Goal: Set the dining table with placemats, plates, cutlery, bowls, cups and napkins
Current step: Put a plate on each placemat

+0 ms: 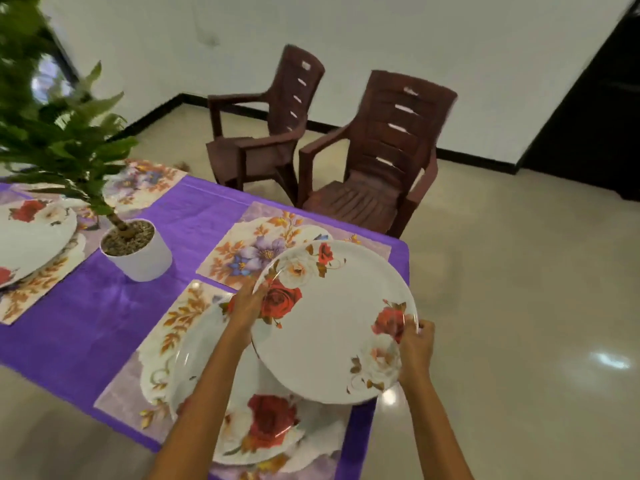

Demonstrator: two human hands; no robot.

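Note:
A white plate with red roses (329, 327) hangs tilted in the air between two placemats. My left hand (247, 303) grips its left rim and my right hand (415, 344) grips its right rim. Below it a second rose plate (249, 427) lies on the near floral placemat (156, 368). The far placemat (242, 251) with purple flowers is bare beyond the held plate. A third plate (31, 237) rests on a placemat at the left edge.
A purple cloth (114, 306) covers the table. A potted plant in a white pot (138, 254) stands mid-table, its leaves spreading left. Another placemat (145, 181) lies at the back. Two brown plastic chairs (374, 168) stand beyond the table on the tiled floor.

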